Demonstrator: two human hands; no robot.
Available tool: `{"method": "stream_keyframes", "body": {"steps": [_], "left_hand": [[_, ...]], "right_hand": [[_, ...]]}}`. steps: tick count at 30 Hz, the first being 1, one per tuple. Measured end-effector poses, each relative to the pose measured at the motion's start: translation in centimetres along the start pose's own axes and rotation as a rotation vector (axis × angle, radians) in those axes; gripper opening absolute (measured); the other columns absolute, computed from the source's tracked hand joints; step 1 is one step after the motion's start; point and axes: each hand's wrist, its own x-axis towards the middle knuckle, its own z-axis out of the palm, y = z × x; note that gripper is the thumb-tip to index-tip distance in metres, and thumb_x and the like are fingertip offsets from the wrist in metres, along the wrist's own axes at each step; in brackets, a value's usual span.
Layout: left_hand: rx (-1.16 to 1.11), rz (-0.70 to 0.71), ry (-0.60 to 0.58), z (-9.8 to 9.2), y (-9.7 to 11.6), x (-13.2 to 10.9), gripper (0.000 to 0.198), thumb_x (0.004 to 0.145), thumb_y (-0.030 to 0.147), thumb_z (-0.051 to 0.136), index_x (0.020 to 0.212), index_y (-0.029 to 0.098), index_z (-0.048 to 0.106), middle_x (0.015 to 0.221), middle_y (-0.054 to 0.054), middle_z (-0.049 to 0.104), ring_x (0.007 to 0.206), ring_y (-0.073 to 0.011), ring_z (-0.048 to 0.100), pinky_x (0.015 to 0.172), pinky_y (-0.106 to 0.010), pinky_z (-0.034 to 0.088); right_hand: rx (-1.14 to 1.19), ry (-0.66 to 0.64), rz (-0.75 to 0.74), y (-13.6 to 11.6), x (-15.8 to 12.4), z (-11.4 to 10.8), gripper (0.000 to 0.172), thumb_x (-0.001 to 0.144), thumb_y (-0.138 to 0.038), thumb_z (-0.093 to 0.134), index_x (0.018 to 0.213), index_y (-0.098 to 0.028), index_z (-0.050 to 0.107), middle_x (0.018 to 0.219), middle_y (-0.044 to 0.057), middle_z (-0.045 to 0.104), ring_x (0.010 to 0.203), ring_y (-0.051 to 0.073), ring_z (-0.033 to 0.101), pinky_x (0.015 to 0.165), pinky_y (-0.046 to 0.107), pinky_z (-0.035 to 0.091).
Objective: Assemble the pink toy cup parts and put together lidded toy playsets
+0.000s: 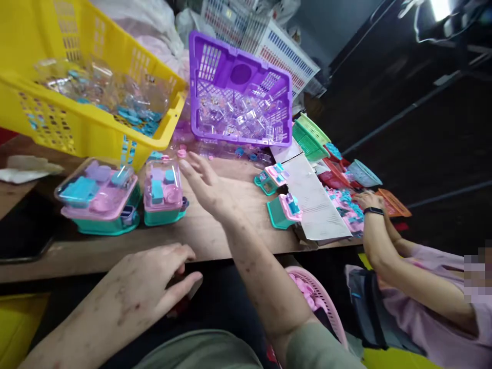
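Observation:
My right hand (209,190) reaches over the table with fingers stretched out and apart. Its fingertips are close to a small pink piece (182,152); I see nothing held. At the table's front edge, my left hand (161,274) is loosely curled, thumb apart from the fingers, with no object visible in it. Beyond it stand two toy boxes with pink and teal bases under clear lids: a larger toy box (102,200) and a smaller toy box (164,193). Two uncovered toy units, one teal and pink (284,211) and one farther back (271,178), stand to the right.
A yellow crate (49,120) and a purple crate (241,74) hold clear plastic parts. A dark phone (26,230) lies at left. Cardboard (313,197) covers the table's right part. A co-worker's hands (369,201) are among small pieces. A pink basket (334,312) stands below the table edge.

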Motion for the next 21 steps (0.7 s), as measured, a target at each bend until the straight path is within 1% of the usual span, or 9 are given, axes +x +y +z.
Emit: {"method": "stream_keyframes", "body": {"steps": [3,5,8,9,11,14,16,18,21], "left_hand": [[-0.006,-0.014,-0.117,0.8,-0.3,0.5,0.021,0.103,0.044,0.066,0.109,0.028,0.079,0.098,-0.002,0.082,0.089,-0.0254,0.080,0.079,-0.035,0.057],[-0.045,-0.028,-0.152,1.6,-0.2,1.0,0.024,0.103,0.043,0.067,0.118,0.028,0.078,0.107,-0.004,0.083,0.098,-0.0267,0.081,0.086,-0.037,0.059],[-0.105,-0.013,-0.144,3.1,0.2,3.1,0.034,0.100,0.041,0.073,0.129,0.025,0.073,0.124,-0.008,0.081,0.114,-0.0311,0.079,0.102,-0.045,0.062],[-0.122,0.003,-0.122,3.7,0.3,4.3,0.040,0.098,0.040,0.076,0.135,0.024,0.070,0.130,-0.011,0.079,0.120,-0.0329,0.078,0.107,-0.048,0.062],[-0.150,0.036,-0.067,4.9,0.4,7.2,0.058,0.095,0.037,0.080,0.148,0.020,0.062,0.145,-0.017,0.074,0.136,-0.0373,0.073,0.118,-0.054,0.059],[-0.139,0.045,0.010,6.8,0.2,11.5,0.105,0.083,0.039,0.097,0.169,0.015,0.041,0.176,-0.030,0.046,0.167,-0.0473,0.044,0.136,-0.066,0.041],[-0.134,0.015,0.044,7.8,0.0,13.5,0.133,0.070,0.043,0.107,0.175,0.011,0.030,0.184,-0.035,0.027,0.175,-0.0512,0.025,0.142,-0.070,0.028],[-0.161,-0.013,0.050,8.4,-0.3,14.7,0.142,0.065,0.045,0.109,0.176,0.010,0.027,0.185,-0.036,0.025,0.175,-0.0524,0.022,0.143,-0.071,0.026],[-0.203,0.001,0.029,8.9,-0.8,15.2,0.134,0.066,0.043,0.108,0.175,0.016,0.034,0.180,-0.030,0.040,0.171,-0.0522,0.034,0.141,-0.072,0.030]], "right_hand": [[-0.428,0.367,-0.155,3.7,-3.5,-8.4,0.053,0.108,-0.059,0.061,0.147,-0.025,0.068,0.150,0.017,0.069,0.145,0.033,0.062,0.128,0.060,0.049],[-0.683,0.552,-0.061,8.2,-6.9,-13.9,0.053,0.102,-0.057,0.063,0.137,-0.018,0.072,0.136,0.023,0.071,0.141,0.042,0.062,0.121,0.073,0.049],[-0.903,0.435,-0.044,14.5,-10.3,-18.4,0.040,0.103,-0.054,0.061,0.123,-0.024,0.077,0.107,0.020,0.074,0.111,0.047,0.073,0.090,0.074,0.061],[-0.910,0.417,-0.070,15.5,-10.8,-18.7,0.032,0.104,-0.048,0.058,0.116,-0.028,0.079,0.105,0.020,0.074,0.105,0.046,0.075,0.085,0.071,0.062],[-0.906,0.384,-0.132,15.3,-10.8,-18.0,0.030,0.107,-0.038,0.054,0.113,-0.028,0.081,0.110,0.020,0.075,0.104,0.043,0.077,0.083,0.067,0.064],[-0.793,0.241,-0.191,10.6,-9.6,-15.7,0.036,0.111,-0.032,0.051,0.133,-0.024,0.078,0.136,0.020,0.073,0.112,0.036,0.080,0.095,0.061,0.068],[-0.706,0.121,-0.164,7.1,-8.5,-14.5,0.040,0.113,-0.039,0.054,0.147,-0.025,0.072,0.144,0.018,0.072,0.116,0.033,0.080,0.101,0.057,0.068],[-0.683,0.046,-0.090,5.0,-7.4,-13.8,0.048,0.114,-0.050,0.057,0.154,-0.027,0.067,0.145,0.016,0.074,0.113,0.031,0.082,0.103,0.056,0.069],[-0.733,-0.072,-0.029,4.9,-5.8,-13.9,0.056,0.115,-0.058,0.053,0.157,-0.023,0.066,0.144,0.018,0.078,0.106,0.032,0.084,0.100,0.056,0.069]]}}
